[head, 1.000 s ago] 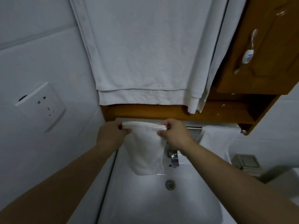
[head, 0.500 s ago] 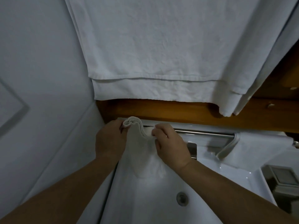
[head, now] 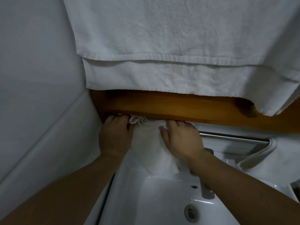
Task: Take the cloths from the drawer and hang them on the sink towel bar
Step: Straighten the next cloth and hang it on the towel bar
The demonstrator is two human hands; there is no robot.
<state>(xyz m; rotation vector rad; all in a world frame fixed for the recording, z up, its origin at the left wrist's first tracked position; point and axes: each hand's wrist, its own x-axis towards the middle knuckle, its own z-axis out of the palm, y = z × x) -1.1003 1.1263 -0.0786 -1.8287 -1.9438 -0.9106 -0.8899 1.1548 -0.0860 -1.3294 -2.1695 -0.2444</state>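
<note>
pinching bunched top of cloth (head: 146,143) in curled fingers (head: 177,125), left hand (head: 115,138) and right hand (head: 183,140) palms down, forearms outstretched.

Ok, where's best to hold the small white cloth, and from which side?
Its bunched top hem, pinched at both ends, coming from the front under the wooden shelf: the cloth hangs limp toward the sink and the shelf blocks the way from above.

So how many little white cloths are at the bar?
2: one small white cloth held at the silver metal bar's left end, another draped at its right. Others may be off-frame.
</note>
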